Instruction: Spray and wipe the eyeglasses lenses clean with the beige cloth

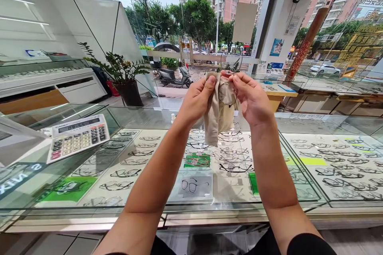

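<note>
Sleeves point(309, 244) below, left hand point(197, 97) pinches cloth point(212, 123), right hand point(253, 97) eyeglasses point(227, 93), calculator point(78, 137) reading "09-55".

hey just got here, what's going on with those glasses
A person is holding a pair of thin-rimmed glasses up above a glass display counter. The right hand grips the frame, while the left hand pinches a beige cloth that hangs down beside and behind a lens; whether it presses on the lens is hard to tell. More eyeglasses sit in rows under the counter's glass, and a calculator rests toward its left end.
</note>
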### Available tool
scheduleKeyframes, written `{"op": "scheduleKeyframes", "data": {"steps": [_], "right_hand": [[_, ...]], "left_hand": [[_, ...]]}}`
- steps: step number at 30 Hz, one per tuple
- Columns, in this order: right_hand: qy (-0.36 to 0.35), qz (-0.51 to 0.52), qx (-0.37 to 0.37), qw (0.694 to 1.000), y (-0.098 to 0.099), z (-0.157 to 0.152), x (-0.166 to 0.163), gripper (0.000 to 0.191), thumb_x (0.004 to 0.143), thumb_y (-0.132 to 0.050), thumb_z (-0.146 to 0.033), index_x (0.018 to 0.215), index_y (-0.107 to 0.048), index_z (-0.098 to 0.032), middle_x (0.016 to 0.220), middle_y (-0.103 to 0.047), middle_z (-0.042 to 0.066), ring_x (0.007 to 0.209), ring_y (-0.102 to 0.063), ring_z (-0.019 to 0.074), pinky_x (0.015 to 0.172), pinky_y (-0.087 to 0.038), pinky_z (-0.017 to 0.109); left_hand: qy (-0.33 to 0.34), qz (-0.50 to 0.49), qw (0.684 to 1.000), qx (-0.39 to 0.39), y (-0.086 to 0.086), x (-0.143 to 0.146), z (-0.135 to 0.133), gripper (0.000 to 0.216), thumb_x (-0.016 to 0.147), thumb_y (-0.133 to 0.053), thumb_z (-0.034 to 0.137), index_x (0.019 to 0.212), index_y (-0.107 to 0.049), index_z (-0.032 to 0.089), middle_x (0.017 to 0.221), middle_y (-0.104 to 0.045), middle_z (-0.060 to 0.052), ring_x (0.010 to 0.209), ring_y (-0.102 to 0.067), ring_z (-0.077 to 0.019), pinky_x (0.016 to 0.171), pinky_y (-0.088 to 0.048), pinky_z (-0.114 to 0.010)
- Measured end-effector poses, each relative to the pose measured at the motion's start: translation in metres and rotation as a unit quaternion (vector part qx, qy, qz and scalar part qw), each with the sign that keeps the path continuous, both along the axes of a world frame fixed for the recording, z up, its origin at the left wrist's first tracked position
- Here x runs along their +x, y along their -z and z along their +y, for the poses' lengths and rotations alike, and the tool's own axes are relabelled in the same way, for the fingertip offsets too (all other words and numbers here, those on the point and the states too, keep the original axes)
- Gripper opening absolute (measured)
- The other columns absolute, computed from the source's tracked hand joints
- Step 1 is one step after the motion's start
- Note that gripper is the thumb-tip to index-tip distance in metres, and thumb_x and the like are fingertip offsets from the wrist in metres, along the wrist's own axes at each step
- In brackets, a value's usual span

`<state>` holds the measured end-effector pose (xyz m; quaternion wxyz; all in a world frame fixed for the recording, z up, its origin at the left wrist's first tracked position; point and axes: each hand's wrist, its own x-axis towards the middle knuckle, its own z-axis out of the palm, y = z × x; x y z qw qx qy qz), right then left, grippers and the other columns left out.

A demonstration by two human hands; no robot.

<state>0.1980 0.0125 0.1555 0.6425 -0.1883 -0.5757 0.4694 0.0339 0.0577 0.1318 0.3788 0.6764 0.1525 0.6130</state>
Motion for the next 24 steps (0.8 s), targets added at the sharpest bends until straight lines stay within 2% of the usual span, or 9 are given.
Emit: {"op": "scheduleKeyframes", "data": {"steps": [3, 7, 13, 19, 21, 24], "right_hand": [[-0.028, -0.061, -0.007, 0.998, -0.002, -0.006, 0.011, 0.025, 0.079, -0.093, -0.046, 0.085, -0.079, -0.026, 0.127, -0.081, 0.004, 0.12, -0.073, 0.0235, 0.106, -0.062, 0.041], [-0.046, -0.113, 0.003, 0.993, -0.002, -0.008, 0.015, 0.015, 0.085, -0.088, -0.04, 0.084, -0.081, -0.027, 0.127, -0.08, 0.003, 0.126, -0.069, 0.022, 0.116, -0.053, 0.04], [-0.032, -0.161, 0.013, 0.986, -0.002, -0.011, 0.014, 0.013, 0.086, -0.085, -0.037, 0.081, -0.082, -0.026, 0.121, -0.081, 0.004, 0.134, -0.065, 0.0251, 0.123, -0.043, 0.048], [-0.004, -0.188, 0.01, 0.982, 0.0, -0.011, 0.014, 0.011, 0.087, -0.083, -0.034, 0.08, -0.083, -0.025, 0.132, -0.079, 0.006, 0.136, -0.064, 0.0255, 0.122, -0.041, 0.048], [0.002, -0.193, -0.001, 0.981, 0.002, -0.007, 0.013, 0.011, 0.086, -0.084, -0.034, 0.079, -0.083, -0.026, 0.131, -0.079, 0.006, 0.136, -0.064, 0.0258, 0.123, -0.039, 0.049], [-0.009, -0.188, -0.018, 0.982, 0.005, 0.004, 0.008, 0.011, 0.084, -0.085, -0.035, 0.077, -0.082, -0.026, 0.124, -0.08, 0.006, 0.136, -0.063, 0.0256, 0.125, -0.036, 0.049]], "left_hand": [[-0.019, -0.017, 0.999, -0.02, -0.002, -0.007, 0.001, 0.052, 0.094, -0.071, 0.073, 0.088, -0.075, 0.021, 0.079, -0.073, -0.003, 0.076, -0.067, -0.0177, 0.065, -0.052, -0.029], [-0.064, -0.028, 0.997, -0.03, -0.007, -0.019, 0.001, 0.052, 0.093, -0.072, 0.071, 0.079, -0.071, 0.022, 0.069, -0.067, -0.001, 0.067, -0.063, -0.0159, 0.057, -0.046, -0.028], [-0.111, -0.022, 0.993, -0.026, -0.012, -0.031, 0.002, 0.054, 0.094, -0.071, 0.072, 0.075, -0.067, 0.022, 0.062, -0.061, 0.0, 0.06, -0.057, -0.0149, 0.051, -0.039, -0.029], [-0.205, 0.011, 0.978, 0.017, -0.012, -0.041, 0.002, 0.061, 0.093, -0.072, 0.071, 0.061, -0.058, 0.021, 0.054, -0.047, 0.002, 0.054, -0.043, -0.0123, 0.049, -0.031, -0.029], [-0.203, 0.013, 0.979, 0.013, -0.011, -0.041, 0.002, 0.062, 0.093, -0.072, 0.074, 0.062, -0.059, 0.021, 0.054, -0.046, 0.003, 0.053, -0.041, -0.0119, 0.048, -0.029, -0.029], [-0.162, -0.001, 0.987, -0.005, -0.011, -0.039, 0.003, 0.06, 0.092, -0.072, 0.075, 0.065, -0.06, 0.022, 0.053, -0.048, 0.003, 0.052, -0.043, -0.0124, 0.048, -0.03, -0.029]]}}
